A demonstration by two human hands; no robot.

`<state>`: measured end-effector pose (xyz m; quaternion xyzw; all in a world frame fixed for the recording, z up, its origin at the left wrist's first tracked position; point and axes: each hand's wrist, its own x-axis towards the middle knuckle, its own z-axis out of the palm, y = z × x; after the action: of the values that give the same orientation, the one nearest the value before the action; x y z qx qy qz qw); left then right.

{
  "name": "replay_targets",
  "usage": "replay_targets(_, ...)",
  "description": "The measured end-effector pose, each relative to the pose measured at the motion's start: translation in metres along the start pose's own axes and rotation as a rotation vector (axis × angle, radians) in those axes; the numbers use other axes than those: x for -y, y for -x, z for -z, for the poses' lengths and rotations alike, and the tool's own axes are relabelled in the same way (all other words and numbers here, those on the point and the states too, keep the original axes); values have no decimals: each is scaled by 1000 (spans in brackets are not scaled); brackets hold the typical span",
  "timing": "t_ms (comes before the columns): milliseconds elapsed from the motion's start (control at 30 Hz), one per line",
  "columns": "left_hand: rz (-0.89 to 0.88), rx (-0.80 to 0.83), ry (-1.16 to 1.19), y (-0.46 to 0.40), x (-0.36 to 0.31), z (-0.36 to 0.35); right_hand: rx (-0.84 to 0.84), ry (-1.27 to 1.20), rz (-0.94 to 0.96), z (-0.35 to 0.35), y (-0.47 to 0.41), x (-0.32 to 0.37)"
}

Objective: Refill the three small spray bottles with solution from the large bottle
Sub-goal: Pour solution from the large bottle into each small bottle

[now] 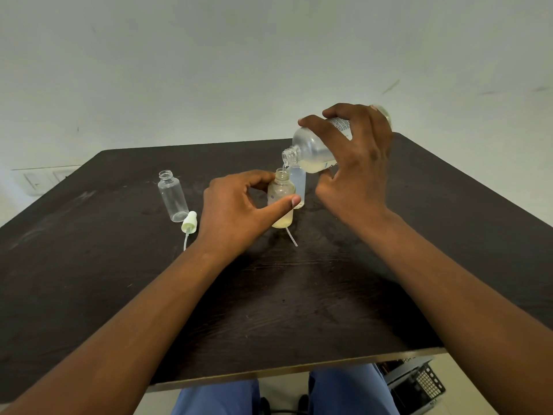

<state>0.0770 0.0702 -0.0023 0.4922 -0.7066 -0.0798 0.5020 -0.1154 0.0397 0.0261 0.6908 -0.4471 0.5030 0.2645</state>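
My right hand (359, 163) grips the large clear bottle (314, 148), tilted with its open neck down to the left. A thin stream of pale yellowish solution runs from it into a small open bottle (281, 199). My left hand (236, 211) holds that small bottle upright between thumb and fingers; liquid sits in its bottom. A second small bottle (299, 184) stands right behind it, partly hidden. A third small bottle (173, 194), open and clear, stands apart to the left. A white spray cap with its tube (188, 224) lies beside it.
The dark wooden table (269, 295) stands against a pale wall. A thin clear dip tube (291, 236) lies just in front of the held bottle. Blue trouser legs (218, 398) show under the near edge, and a dark perforated object (416, 384) sits on the floor at lower right.
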Motion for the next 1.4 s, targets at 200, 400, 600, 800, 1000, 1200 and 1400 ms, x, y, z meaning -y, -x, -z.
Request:
replay_targets(200, -3, 4, 2, 0, 1, -1, 2, -6, 2, 0, 1, -1)
replay_targets(400, -8, 6, 1, 0, 1, 0, 9, -4, 5, 0, 1, -2)
replay_targets(600, -1, 9, 2, 0, 1, 0, -5, -7, 7, -1, 0, -2)
replay_targets(800, -8, 16, -1, -1, 2, 0, -1, -14, 5, -1, 0, -2)
replay_targets(1000, -9, 14, 7, 0, 2, -1, 10, -12, -3, -1, 0, -2)
replay_targets(1200, -17, 16, -2, 0, 2, 0, -7, -13, 12, 0, 0, -1)
replay_targets(1400, -20, 23, -7, 0, 1, 0, -11, -8, 8, -2, 1, -2)
